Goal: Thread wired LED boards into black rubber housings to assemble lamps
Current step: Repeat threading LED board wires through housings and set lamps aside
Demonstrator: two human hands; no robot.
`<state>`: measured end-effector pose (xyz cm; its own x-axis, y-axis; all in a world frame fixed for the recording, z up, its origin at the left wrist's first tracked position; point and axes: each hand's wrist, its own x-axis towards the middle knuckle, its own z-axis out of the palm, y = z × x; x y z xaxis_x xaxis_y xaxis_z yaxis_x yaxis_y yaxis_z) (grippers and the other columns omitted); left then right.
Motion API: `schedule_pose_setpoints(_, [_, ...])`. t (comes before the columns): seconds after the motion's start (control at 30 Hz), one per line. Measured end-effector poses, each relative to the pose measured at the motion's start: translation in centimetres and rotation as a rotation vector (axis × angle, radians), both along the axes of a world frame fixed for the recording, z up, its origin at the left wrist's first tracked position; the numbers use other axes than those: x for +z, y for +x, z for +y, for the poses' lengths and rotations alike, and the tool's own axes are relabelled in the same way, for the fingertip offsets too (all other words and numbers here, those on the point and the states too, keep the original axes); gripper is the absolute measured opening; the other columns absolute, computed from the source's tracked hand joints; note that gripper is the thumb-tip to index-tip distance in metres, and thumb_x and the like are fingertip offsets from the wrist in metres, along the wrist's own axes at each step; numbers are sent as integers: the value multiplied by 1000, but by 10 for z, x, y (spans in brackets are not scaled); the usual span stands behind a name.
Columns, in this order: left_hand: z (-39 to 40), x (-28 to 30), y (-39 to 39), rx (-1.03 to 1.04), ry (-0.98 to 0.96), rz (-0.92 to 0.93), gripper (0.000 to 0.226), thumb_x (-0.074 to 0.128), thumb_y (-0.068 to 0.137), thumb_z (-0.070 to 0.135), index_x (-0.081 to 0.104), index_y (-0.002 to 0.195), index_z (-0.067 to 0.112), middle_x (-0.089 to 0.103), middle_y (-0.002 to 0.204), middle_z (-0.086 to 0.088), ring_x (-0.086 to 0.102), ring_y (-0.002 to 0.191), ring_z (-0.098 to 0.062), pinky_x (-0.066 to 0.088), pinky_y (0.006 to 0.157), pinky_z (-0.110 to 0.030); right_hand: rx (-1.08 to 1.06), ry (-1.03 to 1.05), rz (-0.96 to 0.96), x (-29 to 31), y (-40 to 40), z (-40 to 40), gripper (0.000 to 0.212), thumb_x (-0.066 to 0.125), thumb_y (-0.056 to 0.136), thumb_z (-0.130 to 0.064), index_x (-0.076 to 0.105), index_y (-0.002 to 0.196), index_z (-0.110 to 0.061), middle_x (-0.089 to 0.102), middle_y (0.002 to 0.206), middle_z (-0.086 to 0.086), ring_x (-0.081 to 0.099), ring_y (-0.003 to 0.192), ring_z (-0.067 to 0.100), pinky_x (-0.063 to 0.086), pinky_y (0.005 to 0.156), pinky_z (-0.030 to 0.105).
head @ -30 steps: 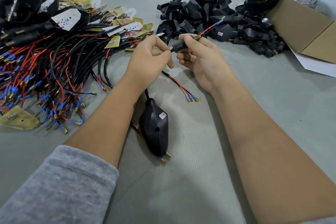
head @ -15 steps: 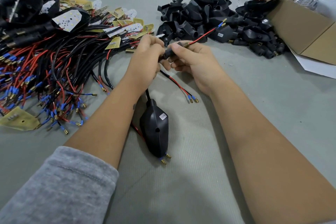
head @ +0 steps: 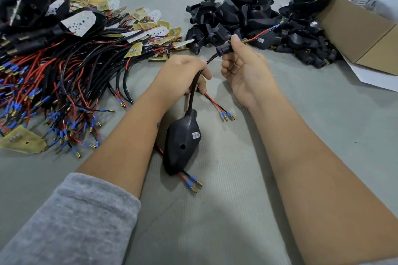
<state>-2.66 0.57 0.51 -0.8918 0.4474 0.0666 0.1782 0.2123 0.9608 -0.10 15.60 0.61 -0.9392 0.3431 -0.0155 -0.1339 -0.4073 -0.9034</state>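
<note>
The black rubber housing [head: 183, 142] lies flat on the grey table [head: 301, 135], and everything else sits around it. Beyond its narrow end the left hand [head: 183, 77] is curled round the black cable [head: 195, 90] that rises out of the housing's neck, fingers closed on it. Just to the right of that hand, the right hand [head: 243, 69] pinches a small black sleeve [head: 224, 49] on the same cable between thumb and forefinger, its other fingers loosely bent; a brass threaded tip and red and black wires [head: 265, 32] stick out past the thumb. Two blue-sleeved brass terminals [head: 195, 185] poke from the housing's near end, and another pair [head: 228, 116] lies on the table to its right. Far beyond the housing is a heap of empty black housings [head: 247, 17]; to the housing's left spreads a tangle of wired LED boards [head: 64, 71]. A cardboard box [head: 361, 34] stands far right of the housing.
</note>
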Motion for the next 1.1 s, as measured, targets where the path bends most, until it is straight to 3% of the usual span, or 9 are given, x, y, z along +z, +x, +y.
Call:
schedule_pose_setpoints(0.17, [-1,-2,2,-36,32,62,36,43,103,17,65,75,12,59,50,-3,51,44,-6,39,46,-10,74,307,14,-2,1,-7,21,59,97,-21,57,82,-6,53,64,3,48,51,10,41,55,19])
schedule_pose_setpoints(0.23, [-1,-2,2,-33,15,76,36,43,104,18,65,76,14,59,49,0,50,46,-7,38,47,-10,96,339,12,-2,1,-8,20,59,96,-21,56,82,-7,53,63,3,48,51,11,42,55,19])
schedule_pose_setpoints(0.37, [-1,1,4,-37,23,42,39,44,103,25,66,72,13,61,50,-2,46,47,-11,35,46,-16,105,251,20,-2,2,-5,23,58,97,-24,57,79,-11,54,62,0,49,52,11,43,57,21])
schedule_pose_setpoints(0.5, [-4,4,4,-102,-5,14,44,47,99,26,66,63,10,62,52,-5,48,48,-14,32,47,-21,25,40,13,-2,0,-2,20,58,97,-29,57,88,-11,54,59,-1,49,51,11,41,55,22])
schedule_pose_setpoints(0.6, [-6,3,4,-120,-41,44,40,51,97,20,67,62,13,62,55,0,47,49,-8,34,47,-17,-55,-136,-18,0,-1,2,20,59,96,-30,56,86,-13,52,56,-2,47,49,9,38,52,21])
schedule_pose_setpoints(0.67, [-6,2,4,-128,-47,76,39,52,98,19,67,63,14,62,55,2,48,49,-6,37,48,-13,-53,-144,-27,0,-2,3,20,59,97,-29,55,84,-13,51,55,-1,45,48,10,37,53,21])
schedule_pose_setpoints(0.8, [-5,0,3,-120,-60,110,38,52,100,19,66,65,14,62,55,7,48,48,-2,39,50,-10,21,20,-38,-2,-2,-1,23,57,97,-22,53,76,-13,48,53,-2,42,47,10,36,52,22])
schedule_pose_setpoints(1.1, [-3,1,7,-124,-96,168,33,51,101,22,66,72,15,63,63,-2,49,51,-2,42,57,-11,116,336,-27,-2,1,-6,27,57,95,-20,54,68,-14,49,58,0,42,48,10,36,48,20])
